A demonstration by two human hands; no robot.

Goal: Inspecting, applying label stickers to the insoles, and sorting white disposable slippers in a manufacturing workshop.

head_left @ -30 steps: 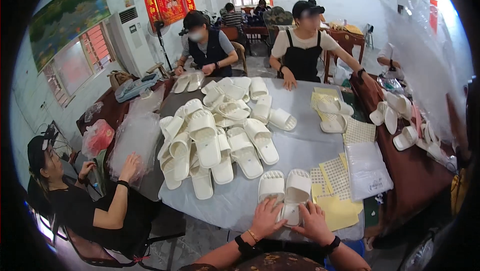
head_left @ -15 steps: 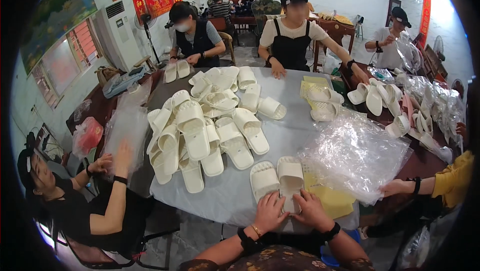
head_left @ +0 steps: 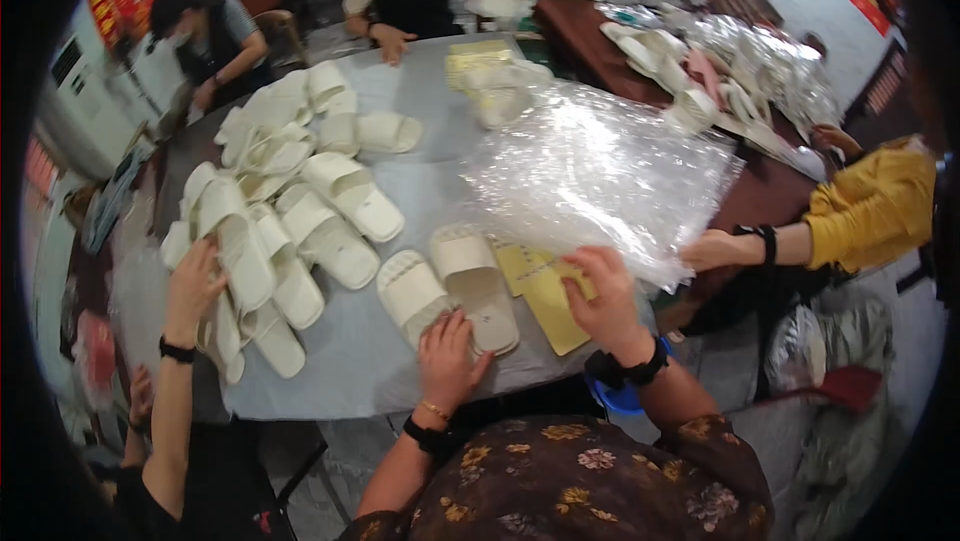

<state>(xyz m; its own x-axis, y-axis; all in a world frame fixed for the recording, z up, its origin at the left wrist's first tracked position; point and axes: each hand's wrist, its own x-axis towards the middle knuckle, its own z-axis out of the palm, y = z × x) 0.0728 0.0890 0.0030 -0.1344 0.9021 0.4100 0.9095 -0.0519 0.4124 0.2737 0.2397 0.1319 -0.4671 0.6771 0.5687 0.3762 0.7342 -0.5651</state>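
A pair of cream slippers lies in front of me at the table's near edge: a left slipper (head_left: 413, 291) and a right slipper (head_left: 476, 291), toes pointing away. My left hand (head_left: 447, 361) rests over their heel ends, fingers stretched out and thumb apart. My right hand (head_left: 603, 306) hovers over yellow sheets (head_left: 555, 316), beside the near edge of a pile of clear plastic bags (head_left: 600, 176). Its fingers are bent, the thumb stands apart, and nothing shows in it.
A heap of cream slippers (head_left: 270, 211) covers the table's left; a co-worker's hand (head_left: 195, 281) touches it. At right, a yellow-sleeved person's hand (head_left: 712, 251) is at the bags. More slippers and wrapped packs lie on a brown table (head_left: 585, 46). A blue bin (head_left: 618, 396) stands below.
My right hand has left the slippers and moved right toward the bags; the left stays on the pair. The view has turned right. The left co-worker's hand now reaches the heap.
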